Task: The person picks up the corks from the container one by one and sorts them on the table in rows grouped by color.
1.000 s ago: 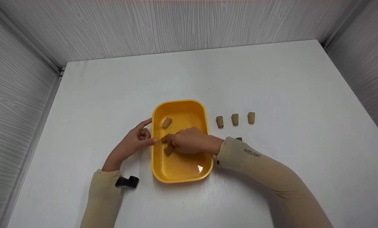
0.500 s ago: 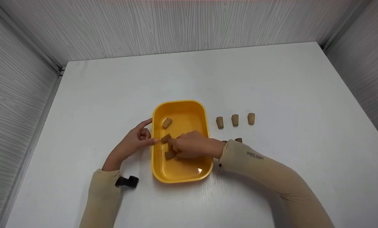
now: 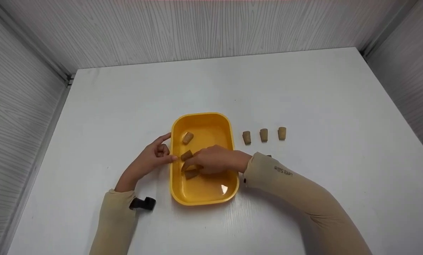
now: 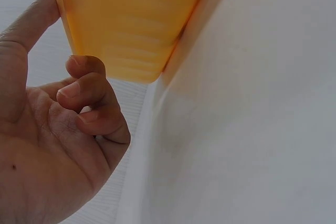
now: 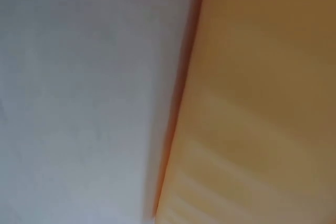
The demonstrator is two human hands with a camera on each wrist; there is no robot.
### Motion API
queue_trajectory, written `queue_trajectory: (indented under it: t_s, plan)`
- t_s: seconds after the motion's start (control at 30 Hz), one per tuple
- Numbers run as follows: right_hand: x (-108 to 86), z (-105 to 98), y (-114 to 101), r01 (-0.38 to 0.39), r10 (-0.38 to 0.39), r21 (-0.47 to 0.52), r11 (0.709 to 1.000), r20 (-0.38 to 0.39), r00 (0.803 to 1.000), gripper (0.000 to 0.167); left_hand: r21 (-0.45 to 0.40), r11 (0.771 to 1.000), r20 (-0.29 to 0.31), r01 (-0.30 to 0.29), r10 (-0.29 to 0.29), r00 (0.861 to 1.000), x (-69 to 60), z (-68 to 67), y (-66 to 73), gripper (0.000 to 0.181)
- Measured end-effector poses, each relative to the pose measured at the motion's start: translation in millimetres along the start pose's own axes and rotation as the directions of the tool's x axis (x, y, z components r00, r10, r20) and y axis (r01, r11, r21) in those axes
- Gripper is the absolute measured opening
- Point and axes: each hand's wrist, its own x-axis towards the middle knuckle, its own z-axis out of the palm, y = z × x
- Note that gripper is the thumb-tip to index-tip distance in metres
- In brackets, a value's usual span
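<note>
A yellow plastic tray [image 3: 201,203] sits mid-table with several tapered cork stoppers in it. My left hand [image 3: 150,158] is at its left side, thumb on the rim and index fingertip against the edge farther up. The other fingers curl loosely in the left wrist view. My right hand [image 3: 213,160] reaches inside, a finger stretched between the middle cork [image 3: 186,155] and the lower cork [image 3: 191,173]. What lies under its palm is hidden. Another cork [image 3: 187,137] lies in the upper left part. The right wrist view has only the tray's outer wall [image 5: 252,103] and tabletop.
Right of the tray lie a left cork [image 3: 246,137], a middle cork [image 3: 264,135] and a right cork [image 3: 282,133] in a row. Below them a partly covered cork [image 3: 269,156] shows behind the right sleeve [image 3: 286,177]. Panels bound the white table [image 3: 133,99].
My right hand has shifted slightly within the tray, its finger now reaching between the middle and lower corks. The lower cork has turned to lie more level. My left hand stays put.
</note>
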Motion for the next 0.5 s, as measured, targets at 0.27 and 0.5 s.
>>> queue_trajectory:
  t_s: [0.27,0.5]
  plan:
    - [-0.5,1.9,0.7,-0.008,0.008,-0.002,1.000,0.004,1.000,0.029,-0.024,0.999,0.008,-0.023,0.023,1.000,-1.7,-0.7,-0.3,0.074]
    - [-19.1,-14.5,2.1,-0.022,0.022,0.056,0.998,-0.001,1.000,0.033,-0.032,0.999,0.012,-0.019,0.020,1.000,-1.3,-0.7,-0.9,0.075]
